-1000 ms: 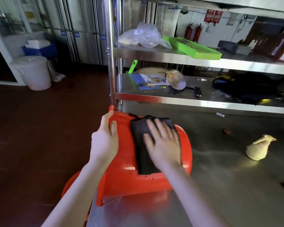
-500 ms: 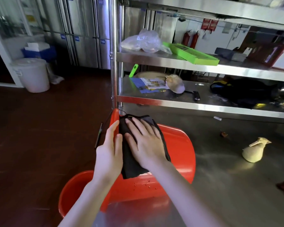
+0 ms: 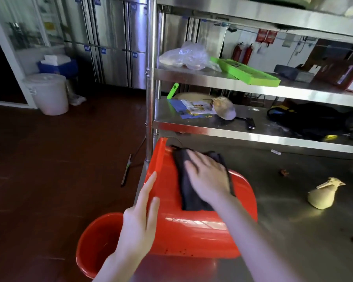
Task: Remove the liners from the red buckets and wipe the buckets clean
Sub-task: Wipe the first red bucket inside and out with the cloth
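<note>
A red bucket (image 3: pixel 194 233) lies on its side at the steel table's left corner, its base toward the shelf rack. A folded black cloth (image 3: pixel 189 190) is spread on its upper wall. My right hand (image 3: pixel 208 176) presses flat on the cloth with straight fingers. My left hand (image 3: pixel 141 218) rests with straight fingers against the bucket's left side. A second red bucket (image 3: pixel 96 245) stands on the floor below the table edge, mouth up, partly hidden by my left arm.
The steel table (image 3: pixel 293 231) carries a tan tied pouch (image 3: pixel 322 194) at the right and small scraps. A steel shelf rack (image 3: pixel 222 129) behind holds plastic bags, a green tray and papers. A white lidded pail (image 3: pixel 49 92) stands on the dark red floor at far left.
My right hand slid the cloth left and then back toward the middle of the bucket wall. My left hand slipped lower along the bucket's left side. The floor bucket came into view.
</note>
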{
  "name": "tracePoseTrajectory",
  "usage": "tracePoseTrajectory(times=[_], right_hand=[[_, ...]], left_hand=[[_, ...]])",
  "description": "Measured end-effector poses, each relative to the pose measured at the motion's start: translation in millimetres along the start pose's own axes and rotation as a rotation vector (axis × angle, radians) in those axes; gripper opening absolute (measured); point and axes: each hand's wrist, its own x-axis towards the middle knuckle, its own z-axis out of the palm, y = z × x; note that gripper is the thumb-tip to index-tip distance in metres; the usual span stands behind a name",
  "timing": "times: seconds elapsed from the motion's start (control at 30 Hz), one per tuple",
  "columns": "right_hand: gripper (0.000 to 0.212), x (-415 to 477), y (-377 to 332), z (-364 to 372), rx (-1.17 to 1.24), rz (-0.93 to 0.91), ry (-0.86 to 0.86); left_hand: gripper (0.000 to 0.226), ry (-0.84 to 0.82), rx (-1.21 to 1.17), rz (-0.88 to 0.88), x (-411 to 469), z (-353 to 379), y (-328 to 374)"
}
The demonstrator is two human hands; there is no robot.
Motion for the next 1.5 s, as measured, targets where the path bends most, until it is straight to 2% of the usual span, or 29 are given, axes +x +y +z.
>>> tracePoseTrajectory(times=[0.07,0.17,0.23,0.37,0.47,0.53,0.63,0.7,0.8,0.87,1.0,1.07,1.17,1.23,1.33,1.4,1.5], right_hand=[[0.056,-10.9,-38.6,6.6,-0.048,-0.165,0.034],[0.058,-27.5,-49.9,6.5,-0.11,-0.201,0.061],[0.059,-44.6,-46.4,6.8,-0.103,-0.197,0.105],[0.058,-81.5,-35.8,19.2,-0.07,-0.333,0.153],[0.061,-86.8,-9.3,24.6,-0.101,-0.352,0.178],[0.064,-85.6,14.6,27.6,-0.097,-0.236,0.17],[0.064,-75.6,51.3,27.9,-0.109,0.058,0.207],[0.065,-56.4,71.8,21.0,-0.092,0.245,0.246],[0.059,-20.8,78.3,8.1,0.009,0.473,0.077],[0.054,-6.6,57.5,8.5,-0.019,0.405,0.058],[0.058,-15.4,-21.0,17.3,-0.071,-0.021,0.088],[0.058,-30.6,-42.3,23.7,-0.073,-0.123,0.096],[0.057,-52.5,-40.9,30.2,-0.074,-0.155,0.147],[0.057,-63.8,-33.9,32.8,-0.066,-0.204,0.172],[0.056,-62.4,-25.6,30.3,-0.047,-0.235,0.171],[0.056,-59.9,-23.5,30.7,-0.044,-0.231,0.174],[0.059,-60.7,-12.2,34.8,-0.01,-0.231,0.201]], left_hand=[[0.047,-0.012,-0.006,-0.024,0.4,-4.8,-1.2],[0.034,-0.053,-0.023,-0.12,20.0,-18.1,3.1],[0.038,-0.064,0.001,-0.192,55.0,-17.3,8.4],[0.052,-0.119,0.067,-0.377,127.2,12.3,20.5],[0.049,-0.085,0.189,-0.365,130.3,30.4,24.3],[0.053,-0.08,0.223,-0.277,107.2,31.3,22.3],[0.06,-0.119,0.153,-0.146,63.4,25.1,9.7],[0.061,-0.122,0.099,-0.123,44.1,24.5,3.1],[0.064,-0.108,0.027,-0.098,34.0,25.2,-0.9],[0.064,-0.099,0.013,-0.098,35.9,26.0,-2.1],[0.059,-0.104,0.02,-0.13,36.6,20.7,-1.0],[0.058,-0.146,0.019,-0.207,41.7,12.3,5.9],[0.084,-0.17,0.204,-0.298,72.5,13.9,22.5],[0.097,-0.194,0.469,-0.338,95.4,28.7,35.7],[0.098,-0.194,0.759,-0.288,102.8,47.2,50.1],[0.094,-0.132,0.735,-0.287,99.1,46.0,46.5],[0.089,-0.029,0.472,-0.384,100.8,37.4,37.3]])
